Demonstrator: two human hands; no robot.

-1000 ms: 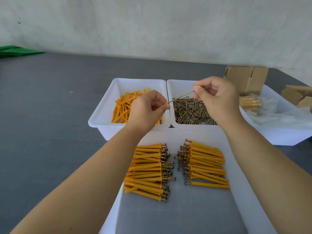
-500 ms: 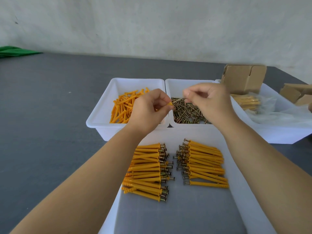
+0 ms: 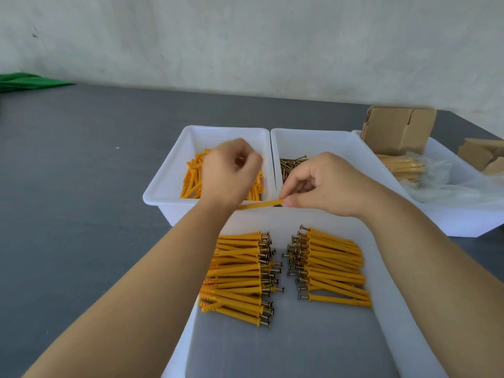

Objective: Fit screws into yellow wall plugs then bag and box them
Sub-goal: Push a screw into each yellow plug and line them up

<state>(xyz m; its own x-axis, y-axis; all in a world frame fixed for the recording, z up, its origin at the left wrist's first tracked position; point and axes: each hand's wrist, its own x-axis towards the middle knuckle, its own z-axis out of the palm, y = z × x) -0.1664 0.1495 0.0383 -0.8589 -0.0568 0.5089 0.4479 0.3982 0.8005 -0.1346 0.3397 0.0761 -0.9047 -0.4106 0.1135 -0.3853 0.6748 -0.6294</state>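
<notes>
Pinching a fitted yellow wall plug [image 3: 260, 204] for stacking, the right hand [image 3: 324, 184] grips; the left hand [image 3: 229, 175], fingers curled, dips into the plug bin [image 3: 161, 192], contents unseen.

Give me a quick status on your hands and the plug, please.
Right hand pinches a fitted yellow wall plug at one end. Left hand, curled, reaches into the plug bin; contents unclear. Nothing in the way.

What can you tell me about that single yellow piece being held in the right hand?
The yellow wall plug is a slim, plastic-looking stick lying nearly level above the near rims of the two white tubs. The right hand pinches its right end, hiding any screw head; its left end disappears behind the left wrist.
</notes>
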